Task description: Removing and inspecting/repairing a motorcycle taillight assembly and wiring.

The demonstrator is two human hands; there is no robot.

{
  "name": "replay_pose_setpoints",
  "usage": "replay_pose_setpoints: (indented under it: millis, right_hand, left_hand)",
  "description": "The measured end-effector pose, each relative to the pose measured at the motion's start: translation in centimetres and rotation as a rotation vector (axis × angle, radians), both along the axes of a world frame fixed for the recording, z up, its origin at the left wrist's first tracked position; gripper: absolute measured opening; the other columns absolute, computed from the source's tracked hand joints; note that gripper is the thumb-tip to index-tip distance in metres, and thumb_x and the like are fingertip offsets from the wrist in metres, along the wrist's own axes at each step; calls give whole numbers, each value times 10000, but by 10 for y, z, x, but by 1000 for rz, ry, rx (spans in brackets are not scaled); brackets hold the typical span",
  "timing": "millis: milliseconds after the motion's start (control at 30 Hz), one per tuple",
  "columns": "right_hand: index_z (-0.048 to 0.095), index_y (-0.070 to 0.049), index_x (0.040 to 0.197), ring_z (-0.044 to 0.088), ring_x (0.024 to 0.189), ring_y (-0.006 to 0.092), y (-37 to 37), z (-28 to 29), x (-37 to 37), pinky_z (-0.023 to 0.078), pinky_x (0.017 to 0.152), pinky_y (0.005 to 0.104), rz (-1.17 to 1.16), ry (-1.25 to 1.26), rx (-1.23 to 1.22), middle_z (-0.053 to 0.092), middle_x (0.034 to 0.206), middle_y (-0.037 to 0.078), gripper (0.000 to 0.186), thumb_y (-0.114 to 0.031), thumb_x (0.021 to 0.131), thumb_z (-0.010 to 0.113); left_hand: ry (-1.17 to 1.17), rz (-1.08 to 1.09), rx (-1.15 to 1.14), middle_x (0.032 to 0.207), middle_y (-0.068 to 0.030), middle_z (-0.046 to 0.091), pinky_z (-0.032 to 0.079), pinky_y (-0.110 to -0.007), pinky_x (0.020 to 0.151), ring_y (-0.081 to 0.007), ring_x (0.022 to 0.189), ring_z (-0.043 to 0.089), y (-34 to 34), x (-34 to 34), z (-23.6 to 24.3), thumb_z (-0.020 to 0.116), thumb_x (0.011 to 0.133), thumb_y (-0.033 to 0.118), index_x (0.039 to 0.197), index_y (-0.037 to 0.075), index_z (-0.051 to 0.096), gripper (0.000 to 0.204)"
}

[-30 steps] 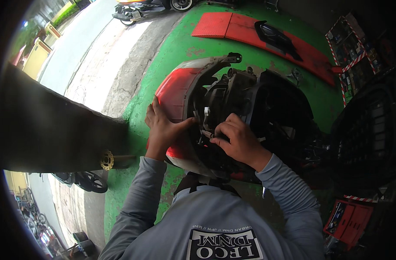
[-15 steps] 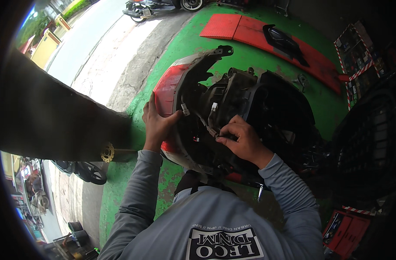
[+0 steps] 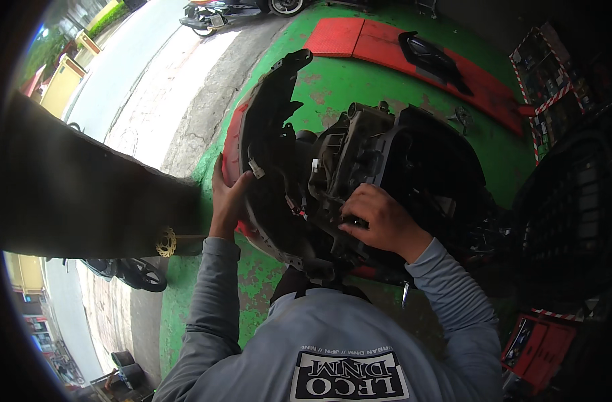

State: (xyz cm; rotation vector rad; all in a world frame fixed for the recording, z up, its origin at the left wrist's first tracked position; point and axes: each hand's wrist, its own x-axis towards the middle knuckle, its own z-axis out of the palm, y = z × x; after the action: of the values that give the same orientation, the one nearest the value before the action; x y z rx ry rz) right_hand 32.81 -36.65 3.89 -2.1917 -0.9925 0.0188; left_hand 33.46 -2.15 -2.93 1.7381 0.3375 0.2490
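Gripping the taillight assy by its outer edge, L hand curls thumb and fingers round it, the assy at approx 9 o'clock of the scooter tail. R hand is bunched, fingers bent in, approx 4 o'clock from the wht connector; can't make out what's pinched. Blk panel on red ramp, 1 o'clock.

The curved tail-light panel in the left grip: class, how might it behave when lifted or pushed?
The curved tail-light panel is probably stiff: its long arch shows no sag beyond the left grip. Set down on its bowed red face, it would likely rock or tip. The pale connector may swing, hanging from a thin lead.
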Motion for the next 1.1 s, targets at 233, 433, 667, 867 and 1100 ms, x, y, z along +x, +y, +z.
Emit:
replay_pose_setpoints:
  millis: [233, 433, 667, 867, 1100]
  right_hand:
    - [630, -47, 1233, 581, 1139, 304, 5, 13, -41, 476, 994, 407, -186, -60, 85, 634, 1257, 111, 481, -160, 791, 782]
    - [614, -31, 1255, 587, 1110, 300, -10, 2, -95, 457, 996, 391, -539, 12, 244, 637, 1209, 131, 431, -91, 837, 700]
    - [577, 16, 1266, 596, 1080, 221, -13, -21, -153, 441, 998, 374, -921, 4, 451, 634, 1139, 123, 368, -101, 919, 612]
    - [487, 15, 1362, 593, 1094, 212, 12, -27, -184, 433, 1000, 372, -1022, -45, 522, 626, 1131, 128, 446, -167, 968, 592]
    - [433, 28, 1407, 588, 1004, 200, 33, -39, -203, 454, 918, 347, -961, 9, 496, 629, 1097, 140, 527, -238, 982, 592]
  left_hand:
    - [-25, 28, -385, 1488, -249, 383, 429, -381, 1067, -321, 1320, 476, 31, -11, 10, 714, 837, 334, 1548, -16, 222, 933]
    - [-90, 110, -434, 1425, -243, 437, 493, -394, 994, -318, 1231, 551, 93, -27, -9, 668, 887, 348, 1539, -29, 211, 881]
    - [-142, 181, -569, 1339, -210, 511, 506, -389, 973, -289, 1176, 583, 187, -45, -70, 679, 893, 315, 1469, -34, 325, 761]
    - [-5, 474, -426, 1411, -214, 452, 445, -389, 1027, -295, 1243, 525, 251, -82, -141, 750, 826, 369, 1490, -57, 253, 932]
    - [248, 721, -185, 1480, -276, 420, 400, -397, 1092, -370, 1330, 482, 318, -183, -234, 809, 722, 524, 1492, -70, 295, 1099]
